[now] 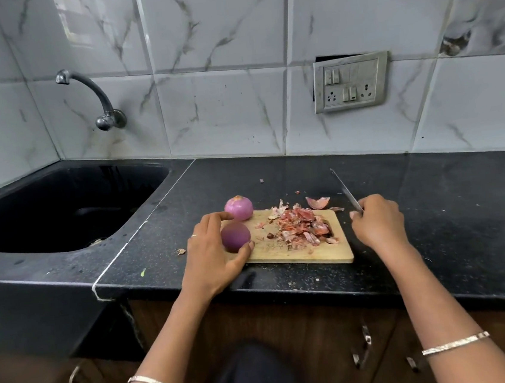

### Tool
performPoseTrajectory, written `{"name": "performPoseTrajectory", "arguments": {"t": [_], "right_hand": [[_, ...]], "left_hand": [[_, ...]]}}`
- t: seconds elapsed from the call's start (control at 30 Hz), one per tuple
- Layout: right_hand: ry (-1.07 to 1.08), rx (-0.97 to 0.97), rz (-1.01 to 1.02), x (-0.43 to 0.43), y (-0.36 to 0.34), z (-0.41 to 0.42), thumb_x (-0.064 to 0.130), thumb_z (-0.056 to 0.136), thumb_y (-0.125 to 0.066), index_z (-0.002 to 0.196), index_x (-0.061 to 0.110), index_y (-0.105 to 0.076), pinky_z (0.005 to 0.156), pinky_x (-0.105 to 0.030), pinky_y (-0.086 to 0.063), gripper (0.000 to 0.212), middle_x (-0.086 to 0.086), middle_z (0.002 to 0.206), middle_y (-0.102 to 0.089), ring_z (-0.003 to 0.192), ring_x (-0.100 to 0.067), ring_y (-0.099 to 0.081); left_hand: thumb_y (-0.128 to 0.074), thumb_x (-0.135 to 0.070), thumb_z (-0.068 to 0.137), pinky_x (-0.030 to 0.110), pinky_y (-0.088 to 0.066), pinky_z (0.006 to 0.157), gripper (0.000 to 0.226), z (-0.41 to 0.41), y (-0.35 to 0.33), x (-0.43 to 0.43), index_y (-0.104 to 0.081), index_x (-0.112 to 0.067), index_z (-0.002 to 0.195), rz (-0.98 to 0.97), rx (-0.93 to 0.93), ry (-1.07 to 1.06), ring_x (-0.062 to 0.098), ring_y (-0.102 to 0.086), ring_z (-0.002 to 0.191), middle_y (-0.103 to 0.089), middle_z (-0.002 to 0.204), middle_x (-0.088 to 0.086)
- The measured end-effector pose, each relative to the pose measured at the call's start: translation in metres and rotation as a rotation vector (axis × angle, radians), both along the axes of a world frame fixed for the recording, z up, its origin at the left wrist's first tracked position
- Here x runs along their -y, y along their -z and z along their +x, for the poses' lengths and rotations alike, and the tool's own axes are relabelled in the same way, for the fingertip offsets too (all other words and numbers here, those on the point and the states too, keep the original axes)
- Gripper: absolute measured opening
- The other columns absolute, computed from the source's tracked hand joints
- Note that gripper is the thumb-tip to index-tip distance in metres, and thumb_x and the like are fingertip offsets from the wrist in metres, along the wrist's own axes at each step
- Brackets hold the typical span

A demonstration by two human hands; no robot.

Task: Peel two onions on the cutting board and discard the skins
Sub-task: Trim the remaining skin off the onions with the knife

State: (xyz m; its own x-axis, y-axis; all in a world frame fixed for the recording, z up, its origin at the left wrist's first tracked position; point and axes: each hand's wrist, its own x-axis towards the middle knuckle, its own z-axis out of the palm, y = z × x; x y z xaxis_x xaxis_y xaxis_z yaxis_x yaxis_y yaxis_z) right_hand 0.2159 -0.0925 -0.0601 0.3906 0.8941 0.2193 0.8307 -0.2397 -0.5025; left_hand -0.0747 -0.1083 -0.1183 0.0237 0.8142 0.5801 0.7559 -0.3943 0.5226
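Note:
A wooden cutting board [286, 255] lies on the black counter. My left hand [212, 253] holds a peeled dark purple onion [235, 236] between thumb and fingers at the board's left end. A second, lighter pink peeled onion [239, 207] sits just behind it at the board's far left corner. A heap of reddish onion skins [301, 225] covers the board's right half, and a few pieces [317, 202] lie off it on the counter. My right hand [377, 222] grips the handle of a knife [346, 190], whose blade points away toward the wall.
A black sink [60, 208] with a wall tap [91, 96] lies to the left. The tiled wall behind carries a switch and socket plate [350, 82]. Small skin scraps [181, 251] dot the black counter [448, 202]. Cabinet handles [366, 348] show below the counter edge.

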Motion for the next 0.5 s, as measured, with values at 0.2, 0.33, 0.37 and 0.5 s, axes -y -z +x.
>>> {"name": "performPoseTrajectory", "arguments": {"t": [0.2, 0.33, 0.37, 0.5], "right_hand": [[0.036, 0.123, -0.109, 0.0, 0.011, 0.024, 0.014, 0.099, -0.063, 0.111, 0.002, -0.065, 0.08, -0.037, -0.043, 0.018, -0.02, 0.119, -0.061, 0.109, -0.038, -0.059], [0.077, 0.193, -0.141, 0.003, 0.017, 0.027, 0.006, 0.098, -0.06, 0.12, 0.001, -0.062, 0.086, -0.04, -0.046, 0.023, -0.02, 0.13, -0.05, 0.116, -0.04, -0.053], [0.093, 0.214, -0.156, 0.003, 0.018, 0.028, 0.006, 0.098, -0.06, 0.124, 0.001, -0.061, 0.087, -0.04, -0.046, 0.026, -0.02, 0.133, -0.048, 0.118, -0.039, -0.051], [0.143, 0.257, -0.228, 0.0, 0.016, 0.027, 0.007, 0.097, -0.06, 0.13, 0.007, -0.059, 0.095, -0.052, -0.051, 0.033, -0.017, 0.136, -0.045, 0.127, -0.039, -0.045]], "left_hand": [[-0.075, -0.041, 0.084, 0.037, -0.048, 0.089, 0.047, 0.031, -0.01, 0.012, -0.055, -0.017, 0.119, 0.129, -0.023, -0.024, 0.019, -0.054, 0.103, -0.056, 0.118, -0.002], [-0.075, -0.024, 0.086, 0.029, -0.045, 0.084, 0.036, 0.063, -0.017, 0.019, -0.057, -0.018, 0.117, 0.145, -0.016, 0.046, 0.016, -0.056, 0.103, -0.059, 0.117, -0.002], [-0.074, -0.022, 0.086, 0.027, -0.044, 0.082, 0.033, 0.068, -0.017, 0.019, -0.059, -0.017, 0.115, 0.154, -0.024, 0.041, 0.016, -0.057, 0.102, -0.061, 0.115, -0.002], [-0.071, -0.02, 0.089, 0.029, -0.051, 0.086, 0.03, 0.082, -0.013, 0.014, -0.06, -0.017, 0.116, 0.064, 0.042, 0.056, 0.013, -0.062, 0.102, -0.062, 0.117, -0.004]]}}
